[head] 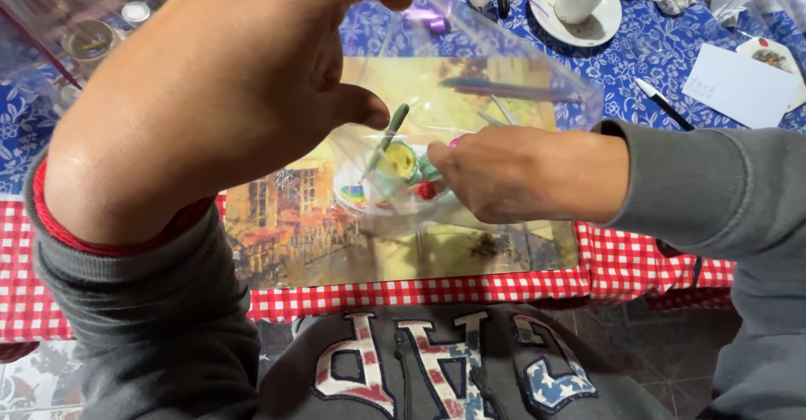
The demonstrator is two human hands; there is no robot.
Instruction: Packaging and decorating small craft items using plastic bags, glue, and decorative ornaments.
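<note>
Clear plastic bag (small trinkets inside) held between left hand and right hand.

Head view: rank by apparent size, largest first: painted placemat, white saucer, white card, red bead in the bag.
1. Painted placemat, largest though partly covered.
2. White saucer and white card: look about alike, and the saucer is partly cut off and covered, so unranked.
3. Red bead, smallest, inside the clear bag.

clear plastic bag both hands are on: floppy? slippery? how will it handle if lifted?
Probably floppy: the clear plastic bag creases and sags between the left hand and right hand. Likely light, bottom-weighted by small colourful items. Glossy film may slip.
</note>
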